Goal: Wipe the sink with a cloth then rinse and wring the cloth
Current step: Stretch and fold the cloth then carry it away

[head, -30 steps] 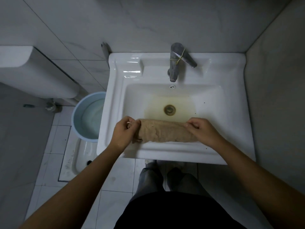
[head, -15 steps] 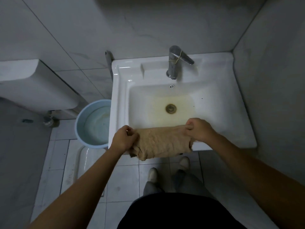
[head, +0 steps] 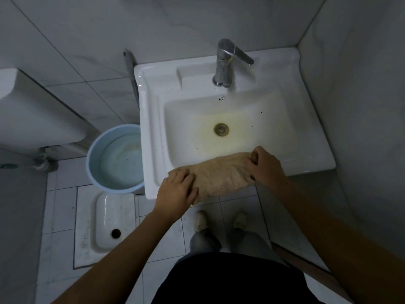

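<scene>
Gripping cloth (head: 221, 175) at both ends, left hand (head: 178, 189) and right hand (head: 266, 167) apart, long axis running along sink (head: 311, 165) front rim.

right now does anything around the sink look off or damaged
Yes: the basin floor of the sink is stained yellow-brown around the drain, and a thin cord or band is tied around the tap. Nothing looks spilled or broken.

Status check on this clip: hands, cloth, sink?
Left hand and right hand both gripping tan cloth. Cloth spread over sink front rim. Faucet not running; nothing obstructing.
</scene>
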